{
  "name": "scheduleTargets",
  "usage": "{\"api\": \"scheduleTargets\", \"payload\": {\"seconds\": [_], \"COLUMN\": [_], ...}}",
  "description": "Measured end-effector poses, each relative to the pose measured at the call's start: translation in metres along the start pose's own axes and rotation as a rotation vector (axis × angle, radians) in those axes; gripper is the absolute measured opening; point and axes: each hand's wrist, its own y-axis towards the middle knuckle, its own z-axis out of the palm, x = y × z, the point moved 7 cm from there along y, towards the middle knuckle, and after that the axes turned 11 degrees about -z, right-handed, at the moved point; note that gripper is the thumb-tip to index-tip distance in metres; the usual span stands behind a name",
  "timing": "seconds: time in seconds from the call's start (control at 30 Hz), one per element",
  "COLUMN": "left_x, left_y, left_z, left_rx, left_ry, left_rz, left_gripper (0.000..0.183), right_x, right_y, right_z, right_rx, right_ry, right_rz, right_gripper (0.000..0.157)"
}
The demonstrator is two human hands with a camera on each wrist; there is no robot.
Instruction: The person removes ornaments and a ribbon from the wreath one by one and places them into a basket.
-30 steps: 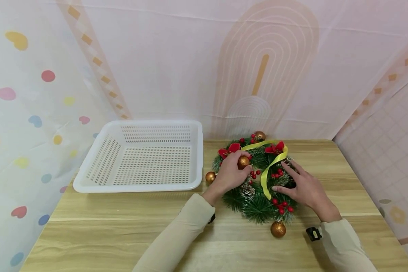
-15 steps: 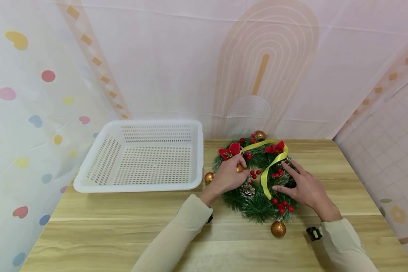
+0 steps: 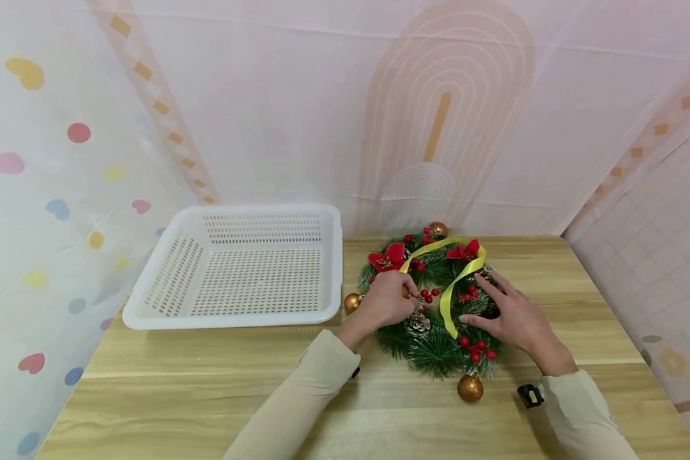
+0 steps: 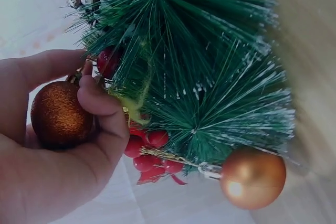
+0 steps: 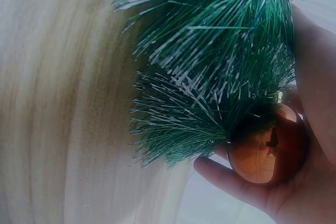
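Note:
A green Christmas wreath (image 3: 437, 354) lies on the wooden table, trimmed with red berries (image 3: 476, 348), red flowers (image 3: 386, 257), a snowy pine cone (image 3: 419, 322) and a loose yellow ribbon (image 3: 447, 303). My left hand (image 3: 386, 299) is over its left side, fingers curled round a glittery copper bauble (image 4: 62, 114); thumb and fingertip meet near its cap. My right hand (image 3: 517, 319) rests on the right side, thumb and index finger spread. In the right wrist view a shiny copper bauble (image 5: 270, 145) lies against that palm. The right hand's other fingers are mostly hidden.
A white perforated plastic basket (image 3: 236, 321) stands left of the wreath. More copper baubles stick out at the wreath's left (image 3: 352, 303), front (image 3: 470, 388) and back (image 3: 439, 230). Patterned cloth (image 3: 276, 115) hangs behind the table.
My left hand has curled further over the bauble and drawn slightly toward me, so less of the bauble shows. My right hand has stayed in place.

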Motion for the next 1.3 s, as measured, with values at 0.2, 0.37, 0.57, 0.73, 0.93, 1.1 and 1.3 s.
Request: {"api": "scheduleTargets", "payload": {"seconds": [0.2, 0.37, 0.57, 0.73, 0.93, 1.1, 1.3], "left_x": [-0.0056, -0.0076, -0.0069, -0.0076, -0.0043, 0.0004, 0.0010], "left_y": [0.0001, 0.0010, 0.0035, 0.0052, 0.0057, 0.0046, 0.0032], "left_z": [-0.0009, -0.0018, -0.0008, -0.0005, -0.0032, -0.0081, -0.0083], "left_rx": [-0.055, -0.097, -0.097, -0.084, -0.034, -0.002, 0.023], "left_ry": [0.170, 0.276, 0.266, 0.251, 0.199, 0.138, 0.163], "left_rz": [0.007, -0.004, -0.009, 0.002, -0.027, -0.074, -0.098], "left_gripper": [0.014, 0.015, 0.011, 0.010, 0.014, 0.015, 0.020], "right_x": [0.0002, 0.0016, 0.0023, 0.0028, 0.0039, 0.0045, 0.0040], "right_y": [-0.0009, -0.0010, -0.0012, -0.0009, -0.0017, -0.0016, -0.0014], "right_z": [0.0001, -0.0007, -0.0011, -0.0012, -0.0016, -0.0023, -0.0010], "right_rx": [-0.010, -0.013, -0.010, -0.014, -0.036, -0.040, -0.030], "right_ry": [0.002, -0.002, 0.000, -0.003, 0.000, -0.009, -0.014], "right_rz": [-0.004, -0.006, -0.003, -0.004, -0.022, -0.025, -0.017], "right_gripper": [0.091, 0.090, 0.090, 0.090, 0.090, 0.090, 0.090]}}
